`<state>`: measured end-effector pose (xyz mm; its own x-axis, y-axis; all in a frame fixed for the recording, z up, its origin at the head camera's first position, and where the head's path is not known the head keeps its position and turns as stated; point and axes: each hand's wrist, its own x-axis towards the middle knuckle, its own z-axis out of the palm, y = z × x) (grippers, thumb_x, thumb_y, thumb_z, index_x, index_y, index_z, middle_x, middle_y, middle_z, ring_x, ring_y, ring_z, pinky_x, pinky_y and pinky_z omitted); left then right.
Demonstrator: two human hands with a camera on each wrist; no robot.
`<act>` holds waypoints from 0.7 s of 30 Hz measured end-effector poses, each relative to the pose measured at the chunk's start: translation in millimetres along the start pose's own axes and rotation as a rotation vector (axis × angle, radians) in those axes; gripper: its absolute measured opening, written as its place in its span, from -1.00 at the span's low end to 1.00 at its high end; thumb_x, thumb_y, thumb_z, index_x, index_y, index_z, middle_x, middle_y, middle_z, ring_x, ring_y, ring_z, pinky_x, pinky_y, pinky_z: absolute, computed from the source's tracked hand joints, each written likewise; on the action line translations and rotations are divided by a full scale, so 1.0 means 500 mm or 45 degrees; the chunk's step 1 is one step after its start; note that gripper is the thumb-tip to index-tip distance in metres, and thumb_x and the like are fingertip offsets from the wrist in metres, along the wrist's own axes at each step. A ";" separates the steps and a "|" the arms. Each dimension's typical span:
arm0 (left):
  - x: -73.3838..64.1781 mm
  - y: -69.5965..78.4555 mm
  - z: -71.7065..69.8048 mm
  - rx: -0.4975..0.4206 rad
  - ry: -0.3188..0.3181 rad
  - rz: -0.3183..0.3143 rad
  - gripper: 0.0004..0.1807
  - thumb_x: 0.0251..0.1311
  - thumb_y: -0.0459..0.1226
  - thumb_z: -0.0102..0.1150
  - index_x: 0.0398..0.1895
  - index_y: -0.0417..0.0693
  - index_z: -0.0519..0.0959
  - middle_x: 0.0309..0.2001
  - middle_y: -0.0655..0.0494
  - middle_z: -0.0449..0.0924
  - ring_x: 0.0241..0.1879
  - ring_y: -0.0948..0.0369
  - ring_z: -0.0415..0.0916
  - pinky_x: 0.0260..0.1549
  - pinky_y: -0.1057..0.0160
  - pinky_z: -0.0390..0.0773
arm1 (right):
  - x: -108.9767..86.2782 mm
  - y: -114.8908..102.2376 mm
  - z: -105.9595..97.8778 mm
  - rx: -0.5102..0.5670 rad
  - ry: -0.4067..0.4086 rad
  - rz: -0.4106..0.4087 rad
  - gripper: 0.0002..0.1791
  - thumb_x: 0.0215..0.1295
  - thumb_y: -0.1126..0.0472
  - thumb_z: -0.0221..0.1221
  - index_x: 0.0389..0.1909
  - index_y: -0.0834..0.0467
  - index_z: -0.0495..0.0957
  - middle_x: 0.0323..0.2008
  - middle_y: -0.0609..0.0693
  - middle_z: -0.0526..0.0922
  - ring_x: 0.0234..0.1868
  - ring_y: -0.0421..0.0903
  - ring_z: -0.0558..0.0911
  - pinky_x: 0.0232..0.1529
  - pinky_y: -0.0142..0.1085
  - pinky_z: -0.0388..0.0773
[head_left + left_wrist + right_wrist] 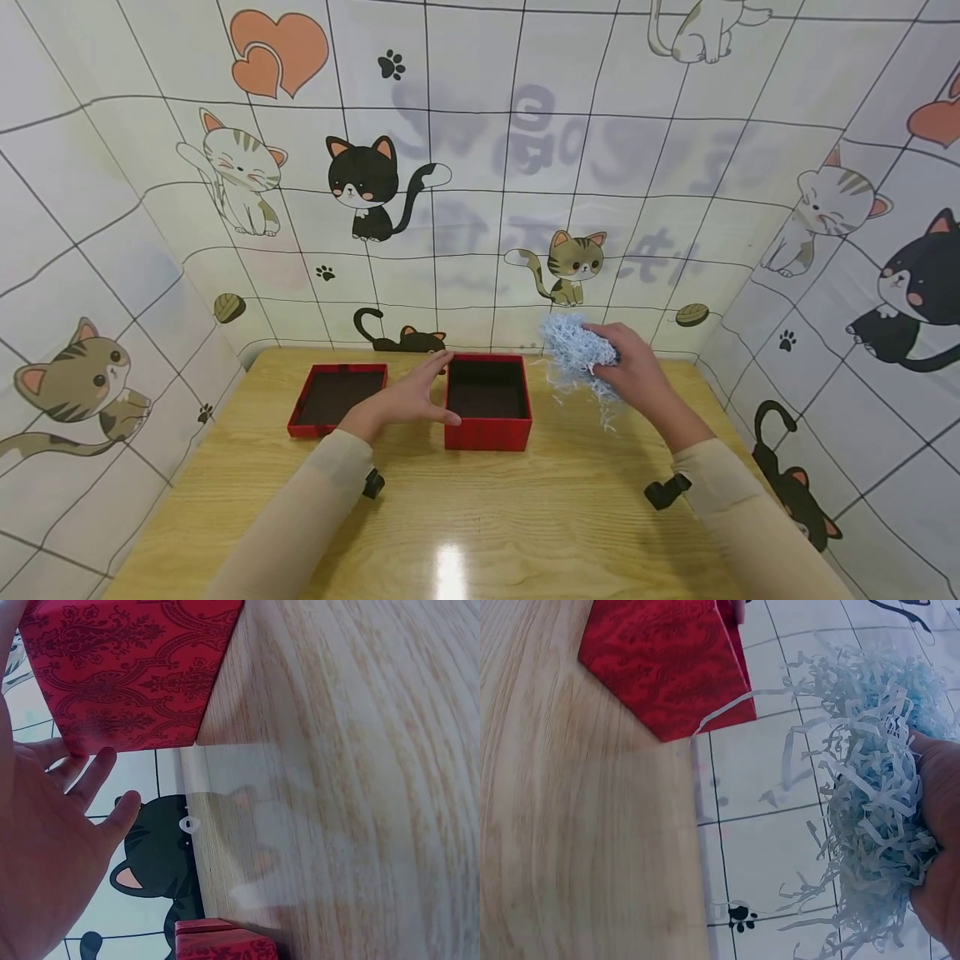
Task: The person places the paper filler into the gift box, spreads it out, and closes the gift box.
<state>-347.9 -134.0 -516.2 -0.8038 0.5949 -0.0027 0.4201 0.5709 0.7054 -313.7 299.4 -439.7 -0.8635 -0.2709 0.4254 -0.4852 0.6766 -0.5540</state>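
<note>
A red box (487, 432) with a dark inside stands without its lid near the back of the table. My left hand (408, 396) is at the box's left side, thumb by the front corner and fingertips by the back corner. In the left wrist view the fingers of the left hand (67, 810) reach along the patterned red wall (142, 675). To the right of the box, my right hand (633, 367) grips a bunch of pale blue shredded paper (573, 346) above the table. Loose strands (817, 922) hang from the bunch in the right wrist view.
Left of the box the red lid (337, 396) lies with its dark inner side up, partly behind the left hand. The wooden table (510, 525) is bordered at the back and sides by a white cloth (465, 275) printed with cats and grid lines.
</note>
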 end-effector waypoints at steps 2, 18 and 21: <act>0.000 0.000 0.000 -0.012 -0.003 0.004 0.44 0.12 0.25 0.65 0.87 0.22 -0.14 0.83 0.14 -0.29 0.79 -0.03 -0.34 0.61 -0.37 0.08 | 0.007 -0.008 0.004 0.005 -0.007 -0.031 -0.21 0.22 0.60 0.44 0.50 0.19 0.57 0.28 0.29 0.61 0.30 0.32 0.57 0.28 0.34 0.51; 0.003 -0.007 0.003 -0.016 0.027 0.036 0.44 0.11 0.25 0.66 0.87 0.10 -0.09 0.83 0.02 -0.22 0.79 -0.10 -0.30 0.59 -0.44 0.08 | 0.063 -0.097 0.054 0.052 -0.123 -0.094 -0.22 0.21 0.59 0.46 0.47 0.13 0.61 0.30 0.20 0.63 0.34 0.25 0.58 0.35 0.29 0.55; 0.005 -0.009 0.004 0.005 0.033 0.048 0.45 0.10 0.27 0.65 0.87 0.05 -0.08 0.83 0.02 -0.20 0.79 -0.11 -0.28 0.59 -0.42 0.08 | 0.068 -0.109 0.067 0.061 -0.145 -0.111 -0.23 0.22 0.59 0.46 0.46 0.12 0.62 0.27 0.18 0.64 0.32 0.22 0.59 0.33 0.26 0.57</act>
<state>-350.8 -134.1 -521.0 -0.7981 0.6011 0.0426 0.4521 0.5505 0.7018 -321.3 230.2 -419.0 -0.8265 -0.4051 0.3910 -0.5627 0.6143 -0.5531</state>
